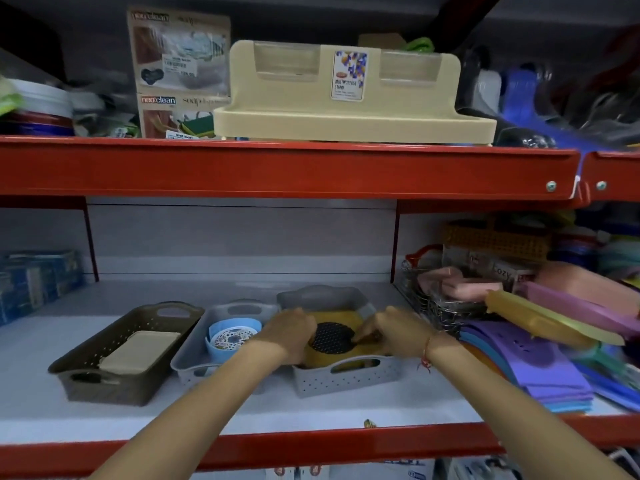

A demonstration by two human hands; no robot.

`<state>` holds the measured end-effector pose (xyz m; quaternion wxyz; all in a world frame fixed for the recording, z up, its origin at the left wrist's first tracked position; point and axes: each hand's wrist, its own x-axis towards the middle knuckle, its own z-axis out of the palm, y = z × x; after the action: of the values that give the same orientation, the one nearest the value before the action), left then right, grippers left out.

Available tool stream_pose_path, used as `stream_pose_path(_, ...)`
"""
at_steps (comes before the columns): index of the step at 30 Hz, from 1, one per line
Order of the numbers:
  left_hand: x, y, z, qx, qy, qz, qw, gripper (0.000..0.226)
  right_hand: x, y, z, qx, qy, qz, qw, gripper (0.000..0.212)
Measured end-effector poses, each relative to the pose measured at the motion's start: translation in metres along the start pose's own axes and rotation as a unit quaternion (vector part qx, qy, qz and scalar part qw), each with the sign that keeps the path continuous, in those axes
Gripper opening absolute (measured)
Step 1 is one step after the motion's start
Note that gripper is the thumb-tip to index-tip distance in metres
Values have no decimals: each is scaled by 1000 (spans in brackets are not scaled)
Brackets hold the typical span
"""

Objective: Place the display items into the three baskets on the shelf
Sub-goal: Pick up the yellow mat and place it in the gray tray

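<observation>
While both hands work inside the right-hand basket, the step in hand looks like settling the third item, with the other two baskets already filled. On the left of the shelf [242, 407], the brown basket [114, 344] holds a beige lidded box [140, 351]. Just right of it, touching, the middle grey basket [194, 358] holds a blue round tub [230, 337] with a patterned top. Next comes the left hand [289, 336], fingers curled down on the left edge of a yellow piece with a black perforated disc [332, 337], lying in the right grey basket [346, 375]. The right hand [391, 329] pinches its right edge, fingertips bent onto it. To my eye the piece sits tilted; the next move calls for pressing it flat, then letting go and drawing both hands clear.
</observation>
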<state>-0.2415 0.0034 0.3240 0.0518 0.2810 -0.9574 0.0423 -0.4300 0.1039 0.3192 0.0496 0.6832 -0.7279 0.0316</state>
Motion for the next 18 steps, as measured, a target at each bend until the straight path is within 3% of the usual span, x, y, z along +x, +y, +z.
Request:
stream_pose_path(2,1,0,1,16,18,0,1000,32,4,-1,1,-24,2,-6,1000,28)
stream_pose_path(12,14,4,11,108,64,-25,992,26,15,-1,11,-57,13,0,998,28)
stream_pose_path(18,19,-7,23,35,105,-23,994,26,16,-3,8,-47,0,14,999,27)
